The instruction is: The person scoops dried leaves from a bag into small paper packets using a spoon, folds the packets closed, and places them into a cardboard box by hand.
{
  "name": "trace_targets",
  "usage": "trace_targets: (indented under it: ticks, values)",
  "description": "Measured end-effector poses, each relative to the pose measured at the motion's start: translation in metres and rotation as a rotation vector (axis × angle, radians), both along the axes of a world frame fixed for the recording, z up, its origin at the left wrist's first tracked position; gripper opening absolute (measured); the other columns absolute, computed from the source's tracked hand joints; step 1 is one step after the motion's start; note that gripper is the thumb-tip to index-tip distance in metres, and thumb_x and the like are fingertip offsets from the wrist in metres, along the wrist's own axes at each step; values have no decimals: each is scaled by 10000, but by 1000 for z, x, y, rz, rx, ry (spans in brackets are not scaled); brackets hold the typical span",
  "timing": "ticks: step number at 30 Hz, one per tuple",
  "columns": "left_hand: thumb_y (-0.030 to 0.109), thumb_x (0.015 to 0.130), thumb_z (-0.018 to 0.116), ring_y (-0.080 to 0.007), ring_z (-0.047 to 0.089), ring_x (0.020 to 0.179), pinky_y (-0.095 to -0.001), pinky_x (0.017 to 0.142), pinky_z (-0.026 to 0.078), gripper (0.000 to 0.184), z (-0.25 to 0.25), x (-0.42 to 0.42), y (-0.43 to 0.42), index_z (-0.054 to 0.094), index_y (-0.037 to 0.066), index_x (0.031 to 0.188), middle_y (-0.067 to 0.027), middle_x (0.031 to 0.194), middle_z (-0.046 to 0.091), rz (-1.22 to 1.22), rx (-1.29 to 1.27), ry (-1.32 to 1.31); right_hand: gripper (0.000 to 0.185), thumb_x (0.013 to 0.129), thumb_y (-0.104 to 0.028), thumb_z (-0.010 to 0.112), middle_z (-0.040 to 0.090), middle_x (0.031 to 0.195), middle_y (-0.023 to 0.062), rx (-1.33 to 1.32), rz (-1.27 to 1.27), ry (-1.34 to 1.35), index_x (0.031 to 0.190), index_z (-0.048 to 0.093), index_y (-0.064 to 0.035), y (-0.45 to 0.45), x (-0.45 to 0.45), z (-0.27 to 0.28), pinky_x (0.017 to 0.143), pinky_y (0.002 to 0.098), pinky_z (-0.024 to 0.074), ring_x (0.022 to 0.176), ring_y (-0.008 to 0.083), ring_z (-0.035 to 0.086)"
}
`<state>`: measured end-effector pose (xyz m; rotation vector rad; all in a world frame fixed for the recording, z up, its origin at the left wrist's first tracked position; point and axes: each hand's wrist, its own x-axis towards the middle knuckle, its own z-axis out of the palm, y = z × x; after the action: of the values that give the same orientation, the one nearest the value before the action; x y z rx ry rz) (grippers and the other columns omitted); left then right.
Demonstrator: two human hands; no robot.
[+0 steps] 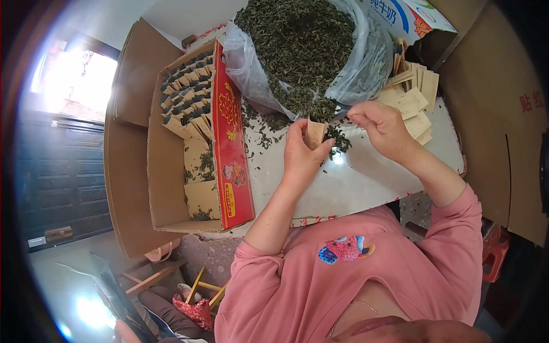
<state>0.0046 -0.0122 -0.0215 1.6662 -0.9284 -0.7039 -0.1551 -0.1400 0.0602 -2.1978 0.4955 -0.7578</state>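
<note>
My left hand (307, 155) holds a small tan paper packet (315, 134) upright between thumb and fingers, at the mouth of a clear plastic bag (247, 73). Dark green dried leaves (297, 40) fill the bag, and some lie loose on the table beside my left thumb. My right hand (380, 127), to the right of the packet, pinches the handle of a spoon (341, 112). The spoon's far end is at the leaves, just above the packet, and is partly hidden.
On the left, a red-sided cardboard box (233, 143) holds rows of filled packets. Flat paper packets (413, 104) are piled at the right of the white table (366, 177). A milk carton box (420, 20) stands behind them. Part of another person (163, 308) shows at lower left.
</note>
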Motion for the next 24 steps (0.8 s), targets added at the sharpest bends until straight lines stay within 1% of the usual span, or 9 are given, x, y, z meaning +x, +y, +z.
trace_targets:
  ticks: [1,3,4,6,10,14,16,19,24]
  values:
    - [79,745,806,-135,563,929,-265,794,496,646,2,0,1,406,-18,1243,-84,1071,566,3,9,-45,84,883,28,576,661,852,86,0,-1,0,947,629,19,-2,-2,2,685,297,513,798,171,644]
    - [77,740,808,-142,563,937,-270,810,492,648,3,0,1,409,-21,1242,-87,1072,565,13,25,-103,143,815,84,581,651,852,131,-232,72,4,933,628,17,-8,-4,6,683,346,505,801,269,645]
    - [74,736,810,-149,562,945,-274,826,487,650,3,0,2,412,-24,1240,-90,1073,563,24,41,-161,143,815,84,581,651,852,131,-232,72,4,933,628,17,-10,-6,7,683,346,505,801,269,645]
    - [73,730,813,-151,560,949,-278,838,481,653,2,1,2,415,-24,1238,-91,1077,560,21,34,-139,183,777,105,583,648,857,150,-297,120,9,931,629,19,-14,-8,9,698,377,507,810,330,631]
    - [62,714,820,-152,555,953,-281,852,474,663,-7,2,-1,417,-26,1234,-91,1089,552,6,-10,-140,177,769,90,584,646,850,143,-341,175,14,922,627,12,-18,-7,21,711,382,506,812,320,629]
    - [43,709,816,-155,555,961,-284,861,471,658,0,-2,-2,419,-26,1229,-91,1098,547,12,22,-234,198,697,53,593,638,876,136,-504,326,103,890,615,13,-18,-2,26,708,383,503,821,305,613]
    - [106,681,816,-274,523,1052,-350,933,435,626,0,-3,-4,468,-1,1190,-144,1129,501,-15,32,-84,203,680,30,595,631,882,130,-591,377,146,881,611,13,-15,3,29,702,381,501,814,300,605]
    - [95,673,820,-280,521,1032,-350,920,435,620,-7,-2,-4,470,3,1176,-145,1112,496,18,-50,20,205,670,-22,602,616,891,116,-643,452,184,871,602,15,-17,9,42,687,385,500,797,289,593]
    - [89,667,829,-278,518,1026,-348,911,437,636,-9,1,-2,464,4,1181,-143,1110,489,28,-71,-15,194,675,-74,610,594,875,100,-825,445,217,851,592,6,-24,10,65,675,371,495,792,263,587]
